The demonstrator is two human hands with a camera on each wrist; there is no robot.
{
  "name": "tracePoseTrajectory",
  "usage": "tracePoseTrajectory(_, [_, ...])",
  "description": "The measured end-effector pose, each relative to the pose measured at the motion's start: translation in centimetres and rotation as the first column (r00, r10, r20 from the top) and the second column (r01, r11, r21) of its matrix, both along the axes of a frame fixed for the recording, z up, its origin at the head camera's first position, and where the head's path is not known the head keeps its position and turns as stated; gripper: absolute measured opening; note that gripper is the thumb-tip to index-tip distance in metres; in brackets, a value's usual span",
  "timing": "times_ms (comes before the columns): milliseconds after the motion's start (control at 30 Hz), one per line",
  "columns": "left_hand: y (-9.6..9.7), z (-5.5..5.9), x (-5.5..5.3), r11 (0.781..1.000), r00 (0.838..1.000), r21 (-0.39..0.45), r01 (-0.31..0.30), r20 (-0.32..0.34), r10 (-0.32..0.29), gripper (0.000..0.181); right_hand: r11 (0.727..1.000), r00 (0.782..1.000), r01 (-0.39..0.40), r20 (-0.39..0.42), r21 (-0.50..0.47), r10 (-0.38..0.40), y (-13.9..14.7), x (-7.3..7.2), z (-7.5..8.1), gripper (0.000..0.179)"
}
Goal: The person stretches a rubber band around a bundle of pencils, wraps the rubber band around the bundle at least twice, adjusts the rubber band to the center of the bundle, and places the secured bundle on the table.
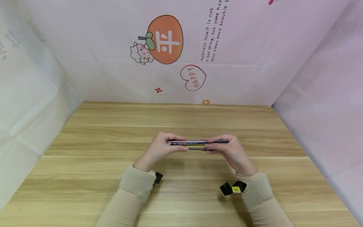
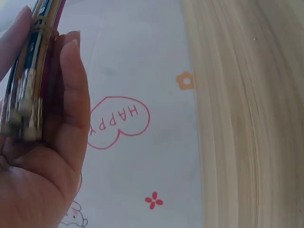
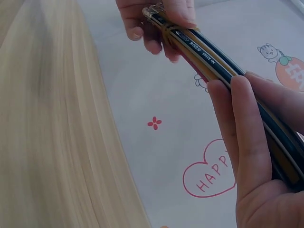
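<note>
A bundle of pencils point(image 1: 195, 142) with dark, yellow and magenta sides is held level between both hands above the table. My left hand point(image 1: 158, 148) grips the end with the metal ferrules, seen in the left wrist view close to the palm. Around the pencils, near the left fingers, runs a tan rubber band point(image 3: 168, 34). My right hand point(image 1: 234, 154) holds the other end, its thumb and fingers on opposite sides of the bundle. The far tips at the right are mostly hidden by that hand.
A wood-grain table point(image 1: 85, 176) lies beneath the hands. Behind it rises a white printed sheet point(image 1: 107, 78) with a heart and an orange fruit drawing; similar sheets hang at both sides. Black devices with straps point(image 1: 226, 189) sit at the wrists.
</note>
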State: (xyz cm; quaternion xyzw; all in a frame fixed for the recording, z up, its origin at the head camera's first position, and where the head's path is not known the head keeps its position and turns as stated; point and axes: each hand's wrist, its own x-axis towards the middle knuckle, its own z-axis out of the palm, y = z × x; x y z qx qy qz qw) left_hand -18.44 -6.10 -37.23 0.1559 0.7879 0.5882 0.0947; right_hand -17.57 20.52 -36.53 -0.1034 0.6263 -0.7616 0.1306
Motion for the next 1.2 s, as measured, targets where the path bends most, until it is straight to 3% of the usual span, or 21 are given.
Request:
tracePoseTrajectory(300, [0.5,0.3,0.5,0.992,0.993,-0.13,-0.002,-0.114,-0.013,0.034,0.999,1.0,0.017,-0.004,0.048,-0.017,-0.7,0.3,-0.2,0.021])
tracePoseTrajectory(400, [0.4,0.3,0.5,0.975,0.98,-0.224,0.002,-0.193,-0.047,0.034,0.997,1.0,0.013,-0.008,0.082,-0.013,-0.9,0.3,-0.2,0.019])
tracePoseTrajectory(500, [0.7,0.1,0.5,0.969,0.967,-0.247,0.009,-0.244,-0.071,0.034,0.994,1.0,0.011,-0.003,0.107,-0.011,-0.9,0.3,-0.2,0.018])
tracePoseTrajectory(667, [0.9,-0.1,0.4,0.985,0.976,-0.146,0.094,-0.18,-0.12,0.039,0.995,1.0,0.007,0.005,0.104,-0.007,-0.7,0.2,0.0,0.017])
tracePoseTrajectory(867, [-0.2,0.1,0.0,0.978,0.988,-0.165,0.129,-0.061,-0.141,0.05,0.992,1.0,0.007,0.024,0.127,-0.01,-0.8,0.3,0.2,0.015])
tracePoseTrajectory(1033, [-0.9,0.4,0.0,0.975,0.989,-0.193,0.108,-0.076,-0.125,0.03,0.994,1.0,0.009,0.015,0.112,-0.011,-0.9,0.2,0.0,0.017])
tracePoseTrajectory(1200, [-0.5,0.6,0.2,0.974,0.982,-0.212,0.08,-0.15,-0.114,0.026,0.997,1.0,0.01,-0.026,0.082,-0.008,-1.1,0.3,-0.2,0.017])
